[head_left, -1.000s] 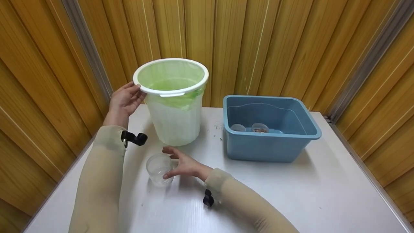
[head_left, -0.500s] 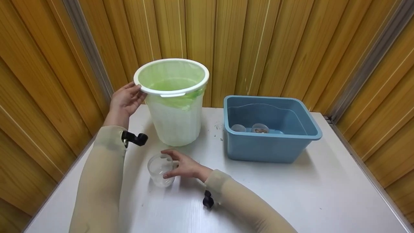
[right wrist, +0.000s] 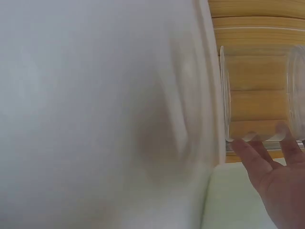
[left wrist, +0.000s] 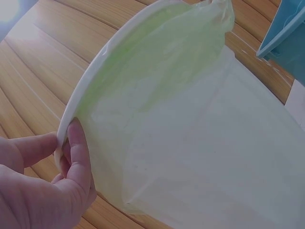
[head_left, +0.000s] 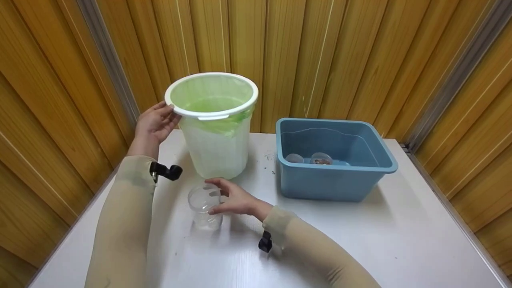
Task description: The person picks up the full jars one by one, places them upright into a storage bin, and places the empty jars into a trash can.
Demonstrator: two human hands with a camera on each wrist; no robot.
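Head view: cup (head_left: pixel 205 207) in right hand (head_left: pixel 236 200), table-edge distant.

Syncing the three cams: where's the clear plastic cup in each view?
Head: clear plastic cup low and left of centre on the table, gripped by the right hand.
Left wrist: not in view.
Right wrist: cup upper right, above the fingers.
Shared landmark: white bin, seen in all three.

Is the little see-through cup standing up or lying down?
Standing up. The clear cup sits on the table with its open mouth upward, and the right hand holds its side.
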